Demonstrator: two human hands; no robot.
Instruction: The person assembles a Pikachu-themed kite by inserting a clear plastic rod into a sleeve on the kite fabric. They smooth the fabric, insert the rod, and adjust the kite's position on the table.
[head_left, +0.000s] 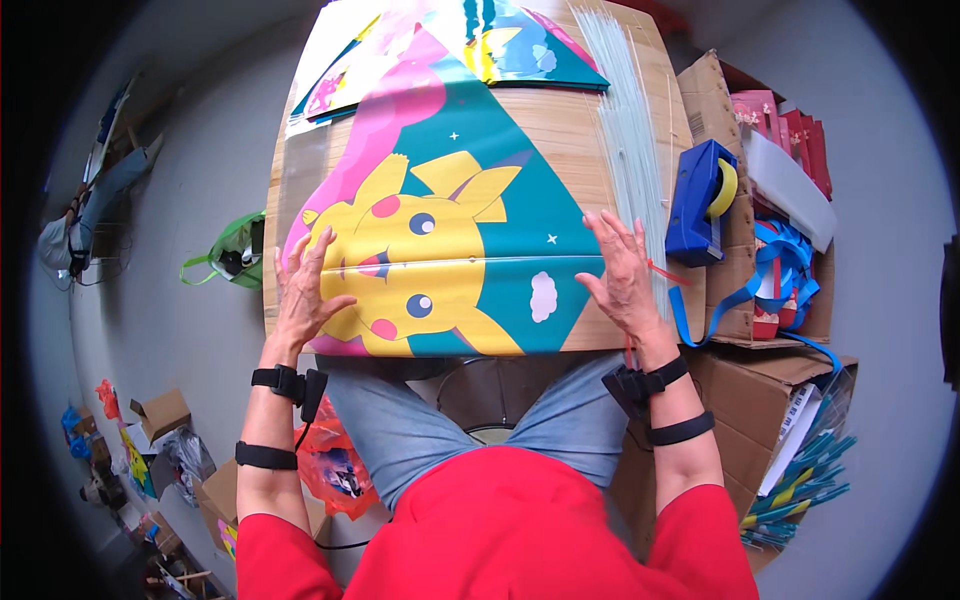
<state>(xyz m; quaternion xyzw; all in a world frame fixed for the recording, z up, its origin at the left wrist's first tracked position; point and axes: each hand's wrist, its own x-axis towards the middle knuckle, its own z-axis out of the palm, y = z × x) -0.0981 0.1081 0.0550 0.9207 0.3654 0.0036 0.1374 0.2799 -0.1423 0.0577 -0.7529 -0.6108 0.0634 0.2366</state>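
A diamond-shaped kite sail lies flat on the wooden table, printed in teal and pink with a yellow cartoon animal. Across its middle runs a thin pale line, either a rod or a crease; I cannot tell which. My left hand rests at the sail's left edge, fingers spread, holding nothing. At the right corner my right hand is also spread, beside the line's end. A small red strip shows just past its fingers. Thin whitish rods lie in a bundle along the table's right side.
More printed sails lie at the table's far end. A blue tape dispenser with yellow tape stands at the right edge. Beyond it are a cardboard box and blue ribbon. A green bag sits left of the table.
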